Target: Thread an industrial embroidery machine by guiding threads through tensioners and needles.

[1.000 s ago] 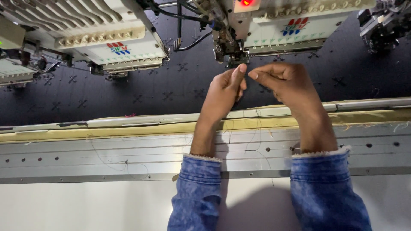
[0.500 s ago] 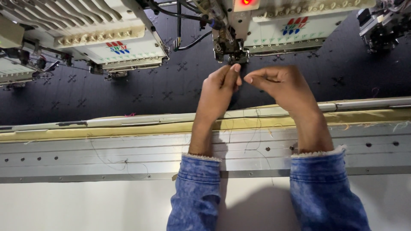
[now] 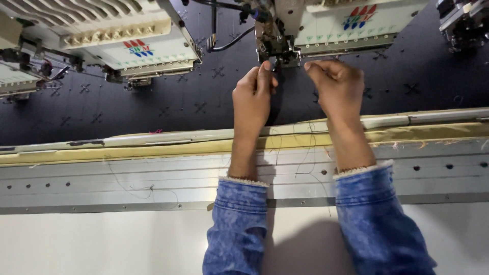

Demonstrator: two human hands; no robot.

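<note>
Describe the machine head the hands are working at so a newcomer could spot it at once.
A row of cream machine heads hangs over the dark cloth. Take the middle head, directly above the left hand and right hand. Unlike the neighbouring head, both hands pinch at its needle end.

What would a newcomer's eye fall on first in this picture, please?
Likely the two hands at top centre: the left hand and right hand, fingertips pinched, raised to the needle area of the middle embroidery head. Next, the dark fabric stitched with small crosses, and the blue denim sleeves below.
</note>
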